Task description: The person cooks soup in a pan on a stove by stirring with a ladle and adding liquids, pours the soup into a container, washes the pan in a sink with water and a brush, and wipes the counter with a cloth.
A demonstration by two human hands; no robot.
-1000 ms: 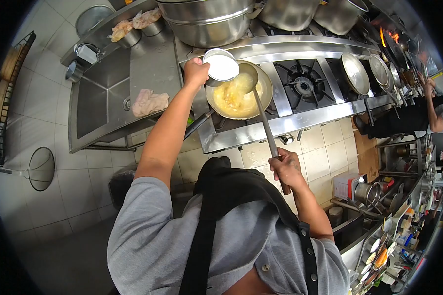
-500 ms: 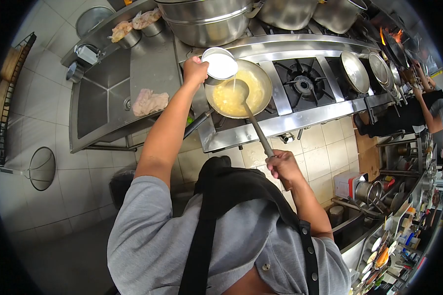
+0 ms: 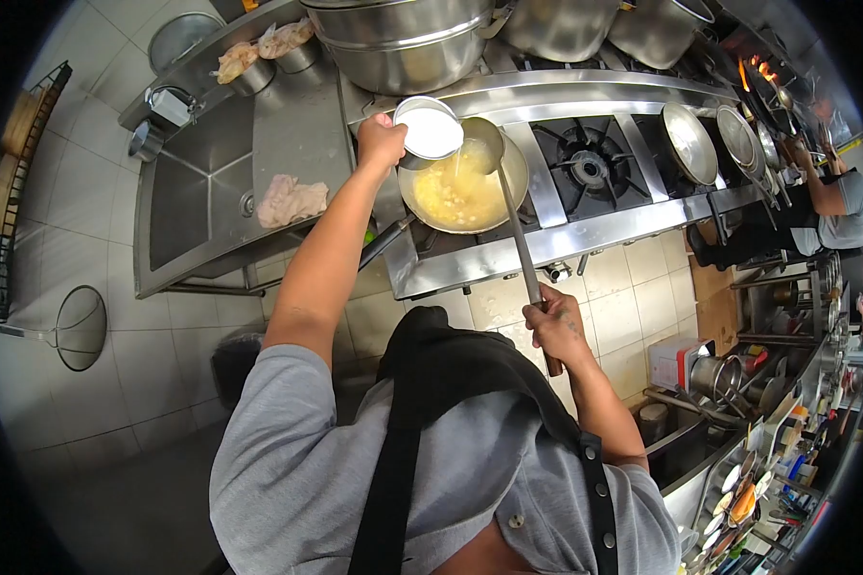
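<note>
My left hand (image 3: 381, 143) grips the rim of a metal bowl (image 3: 430, 131) of white liquid, tilted over the upper left part of a pan (image 3: 518, 172). A thin stream runs from the bowl into the pan. Yellowish liquid with lumps (image 3: 455, 196) fills the pan, which sits on the stove with its black handle (image 3: 386, 242) toward the lower left. Closed around the brown grip of a long ladle (image 3: 520, 233) is my right hand (image 3: 558, 326). The ladle's head is at the pan's upper right, beside the bowl.
Left of the stove is a sink (image 3: 197, 192) with a cloth (image 3: 291, 200) on its edge. Large pots (image 3: 398, 48) stand behind the pan. An unlit burner (image 3: 588, 168) and leaning pans (image 3: 689, 144) are to the right. Another person (image 3: 825, 206) works near flames at far right.
The ladle's head has moved from the middle of the pan to its upper right, after being there a second ago. My left hand and the bowl stay nearly in place.
</note>
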